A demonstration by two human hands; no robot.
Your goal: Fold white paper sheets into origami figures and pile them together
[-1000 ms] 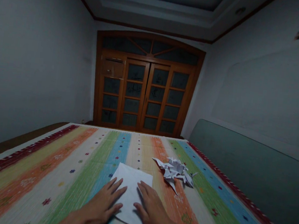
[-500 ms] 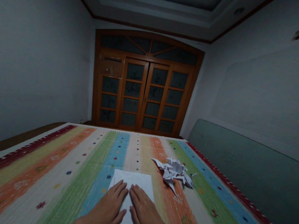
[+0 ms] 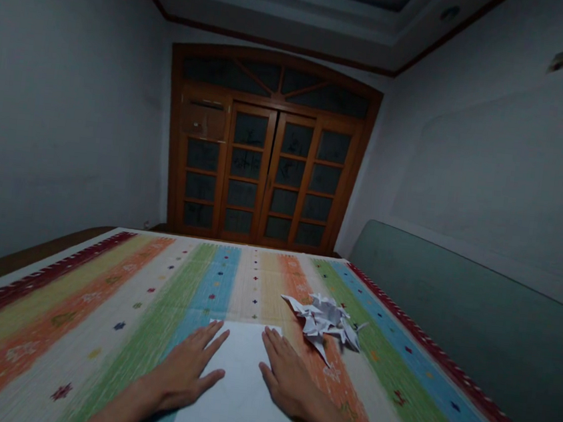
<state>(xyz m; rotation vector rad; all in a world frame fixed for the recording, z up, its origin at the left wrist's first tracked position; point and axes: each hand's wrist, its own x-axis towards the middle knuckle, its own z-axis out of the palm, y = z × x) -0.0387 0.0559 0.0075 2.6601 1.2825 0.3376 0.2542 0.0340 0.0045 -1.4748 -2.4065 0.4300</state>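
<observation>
A white sheet of paper [image 3: 237,388] lies flat on a striped woven cover [image 3: 66,343], square to my view. My left hand [image 3: 185,365] rests palm down at its left edge, fingers spread. My right hand [image 3: 287,376] lies the same way along the right edge. Neither hand grips the sheet. To the right of my right hand sits a loose heap of folded white paper [image 3: 325,320], with pointed shapes sticking out; my right hand does not touch it.
The cover's far edge lies ahead, with a brown wooden double door with glass panes [image 3: 266,169] beyond it. A grey-green padded board [image 3: 462,310] runs along the right side, and a brown wooden edge [image 3: 19,264] shows at the left.
My hands have slid apart from the middle of the sheet to its side edges. More of the sheet now shows. The view has tilted slightly upward.
</observation>
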